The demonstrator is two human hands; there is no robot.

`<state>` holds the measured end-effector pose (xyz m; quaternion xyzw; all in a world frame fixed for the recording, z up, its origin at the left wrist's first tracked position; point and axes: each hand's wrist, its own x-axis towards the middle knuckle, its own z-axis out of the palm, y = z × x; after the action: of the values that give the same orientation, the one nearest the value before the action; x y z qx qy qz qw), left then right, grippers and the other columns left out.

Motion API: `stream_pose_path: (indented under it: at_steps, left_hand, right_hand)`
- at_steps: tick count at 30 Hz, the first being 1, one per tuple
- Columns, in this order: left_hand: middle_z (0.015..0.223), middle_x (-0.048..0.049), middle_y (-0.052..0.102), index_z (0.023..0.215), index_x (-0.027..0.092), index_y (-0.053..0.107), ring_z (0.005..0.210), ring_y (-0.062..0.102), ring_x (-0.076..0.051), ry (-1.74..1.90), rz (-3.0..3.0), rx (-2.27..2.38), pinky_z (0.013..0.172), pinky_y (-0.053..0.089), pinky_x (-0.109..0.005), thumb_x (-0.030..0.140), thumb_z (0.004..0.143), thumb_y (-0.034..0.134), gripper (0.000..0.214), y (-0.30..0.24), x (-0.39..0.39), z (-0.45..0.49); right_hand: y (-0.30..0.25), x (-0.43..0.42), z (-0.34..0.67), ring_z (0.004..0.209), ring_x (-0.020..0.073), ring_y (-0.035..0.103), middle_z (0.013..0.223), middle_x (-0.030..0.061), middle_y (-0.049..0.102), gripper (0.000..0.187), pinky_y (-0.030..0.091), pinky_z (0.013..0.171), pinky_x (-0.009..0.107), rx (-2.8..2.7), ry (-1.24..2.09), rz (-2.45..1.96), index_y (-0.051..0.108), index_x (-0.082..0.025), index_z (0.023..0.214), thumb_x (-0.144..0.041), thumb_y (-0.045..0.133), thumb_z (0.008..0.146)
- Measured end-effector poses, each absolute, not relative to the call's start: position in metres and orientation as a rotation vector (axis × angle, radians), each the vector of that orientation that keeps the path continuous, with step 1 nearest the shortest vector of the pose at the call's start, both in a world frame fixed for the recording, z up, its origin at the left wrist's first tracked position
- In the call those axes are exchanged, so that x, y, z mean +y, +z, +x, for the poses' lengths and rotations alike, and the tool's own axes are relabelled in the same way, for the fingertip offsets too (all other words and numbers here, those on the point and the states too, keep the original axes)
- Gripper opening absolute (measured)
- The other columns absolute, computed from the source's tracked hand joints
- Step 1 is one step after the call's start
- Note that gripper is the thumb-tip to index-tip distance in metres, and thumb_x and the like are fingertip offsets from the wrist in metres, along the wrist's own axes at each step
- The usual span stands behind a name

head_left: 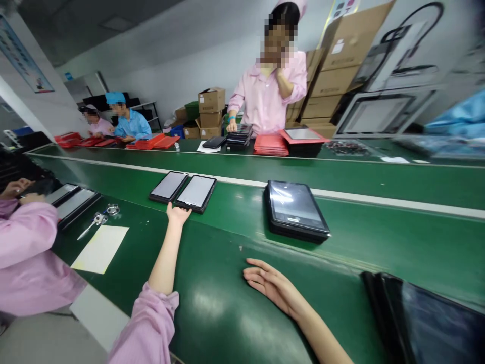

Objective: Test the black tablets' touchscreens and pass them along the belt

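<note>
My left hand (179,215) reaches forward to the near edge of a tablet (197,191) with a pale lit screen. Its thumb is spread out to the left; some fingers are hidden at the tablet's edge, and I see no grip around it. Another pale-screened tablet (169,185) lies close by on the left. Above the green surface, my right hand (271,283) has its fingers stretched out and nothing in it. Beyond that hand is a stack of dark tablets (297,207), the top one under glossy film.
Black glossy sheets or bags (428,318) lie at the right front. On the left are a paper sheet (101,248), a small metal tool (99,218) and a co-worker in a pink sleeve (32,232). Another person (265,96) stands across the green bench, beside red stacks (271,145).
</note>
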<state>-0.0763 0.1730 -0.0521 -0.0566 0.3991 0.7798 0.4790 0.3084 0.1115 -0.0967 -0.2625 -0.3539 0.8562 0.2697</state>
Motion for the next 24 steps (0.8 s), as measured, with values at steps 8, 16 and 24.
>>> stream_pose_path:
  at_steps: [8, 16, 24]
  left_hand:
    - [0.127, -0.0136, 0.056, 0.123, 0.020, 0.056, 0.122, 0.056, -0.021, 1.904, -0.140, 1.034, 0.097, 0.051, -0.030, 0.059, 0.096, 0.038, 0.051, -0.060, 0.192, -0.093]
    - [0.141, -0.0229, 0.047, 0.151, 0.017, 0.028, 0.124, 0.058, -0.030, 1.898, -0.219, 0.998, 0.085, 0.059, -0.040, 0.055, 0.096, 0.036, 0.067, -0.062, 0.195, -0.098]
    - [0.140, -0.0219, 0.047, 0.147, 0.016, 0.034, 0.132, 0.049, -0.032, 1.935, -0.311, 0.935, 0.088, 0.058, -0.038, 0.052, 0.095, 0.037, 0.063, -0.063, 0.203, -0.080]
  right_hand:
    - [-0.096, 0.109, 0.306, 0.098, 0.0217, 0.071, 0.107, 0.0133, 0.073, 0.043, 0.050, 0.096, 0.040, -0.934, 2.298, -0.692, 0.068, -0.018, 0.117, -0.033, 0.079, 0.078]
    - [-0.093, 0.110, 0.307, 0.098, 0.0204, 0.071, 0.107, 0.0117, 0.074, 0.043, 0.052, 0.092, 0.034, -0.913, 2.311, -0.705, 0.071, -0.020, 0.116, -0.036, 0.081, 0.077]
    - [-0.093, 0.111, 0.309, 0.098, 0.0223, 0.071, 0.107, 0.0133, 0.074, 0.045, 0.053, 0.093, 0.035, -0.928, 2.307, -0.775, 0.073, -0.022, 0.114, -0.040, 0.083, 0.073]
